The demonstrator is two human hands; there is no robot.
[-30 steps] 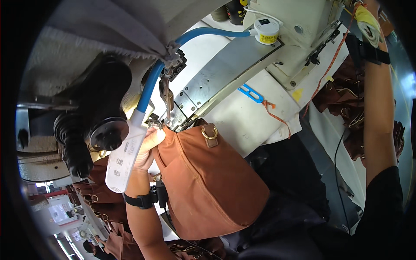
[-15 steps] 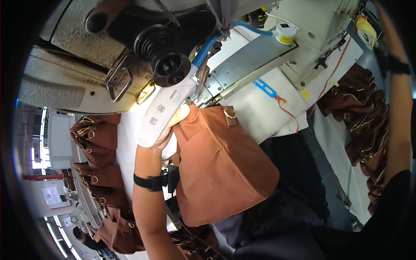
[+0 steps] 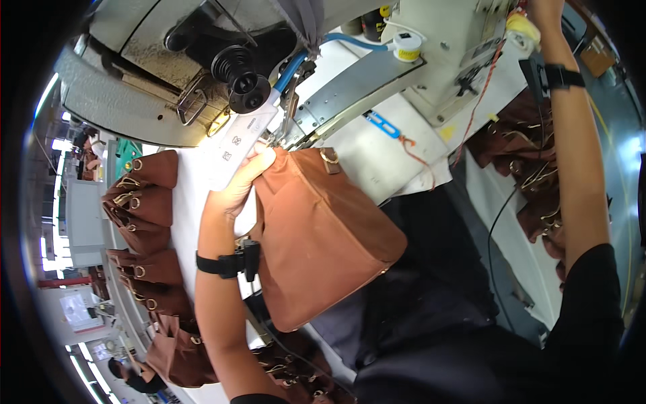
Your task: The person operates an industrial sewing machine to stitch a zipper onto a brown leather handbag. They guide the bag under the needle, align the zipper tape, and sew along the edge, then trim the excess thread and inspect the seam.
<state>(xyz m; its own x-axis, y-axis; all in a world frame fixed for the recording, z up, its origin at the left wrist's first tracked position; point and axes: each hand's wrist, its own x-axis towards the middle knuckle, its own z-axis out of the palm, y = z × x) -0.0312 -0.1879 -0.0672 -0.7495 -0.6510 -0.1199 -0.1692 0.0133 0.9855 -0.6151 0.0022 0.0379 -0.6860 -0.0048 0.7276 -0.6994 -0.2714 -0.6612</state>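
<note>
A brown bag point(image 3: 323, 236) with a small metal ring tab point(image 3: 330, 160) hangs from the bed of a sewing machine point(image 3: 356, 94), its top edge by the needle area. My left hand point(image 3: 243, 176) is closed on that edge, thumb along it; a white guard plate point(image 3: 235, 145) covers part of its fingers. At the upper right my right hand point(image 3: 546, 12) reaches up beside the machine's far end, near a yellowish cloth point(image 3: 523, 28). The picture's edge cuts this hand off, so its fingers are hidden.
More brown bags point(image 3: 151, 195) stand along the left, and others point(image 3: 518, 148) are heaped at the right. A blue tool point(image 3: 382, 124) on an orange cord lies on the white work surface. A thin black cable point(image 3: 494, 236) hangs by my right arm. Farther left, a person point(image 3: 138, 377) sits.
My right arm shows farther left, its hand now by the yellowish cloth. The whole view has shifted; my left hand stays at the bag's edge by the needle area.
</note>
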